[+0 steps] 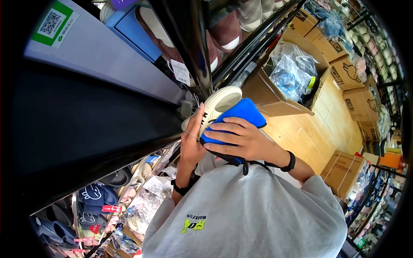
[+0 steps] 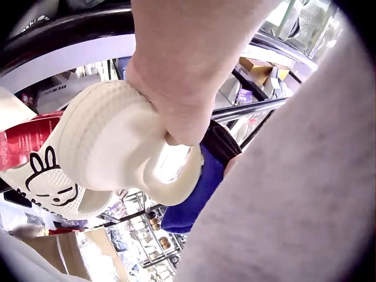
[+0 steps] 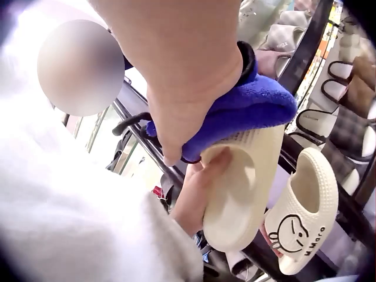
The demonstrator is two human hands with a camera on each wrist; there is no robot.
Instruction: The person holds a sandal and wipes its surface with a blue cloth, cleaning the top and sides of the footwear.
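My left hand (image 1: 192, 144) holds a cream-coloured slipper (image 1: 223, 98) with a thick, textured sole and black print. In the right wrist view, left-hand fingers reach into the opening of this slipper (image 3: 232, 200). Beside it hangs a second cream slipper (image 3: 302, 226) with a black rabbit face; a thin string shows near the pair in the head view. My right hand (image 1: 243, 139) grips a plush blue cloth (image 1: 247, 112) with black edging, which lies against the held slipper. The right palm is hidden behind the cloth.
A black-framed shelf (image 1: 189, 43) with brown slippers (image 1: 226, 32) stands right ahead. The dark panel (image 1: 86, 116) fills the left side. An open carton (image 1: 275, 92) of plastic-wrapped goods sits on the wooden floor (image 1: 301, 133). Navy slippers (image 1: 97, 195) hang at lower left.
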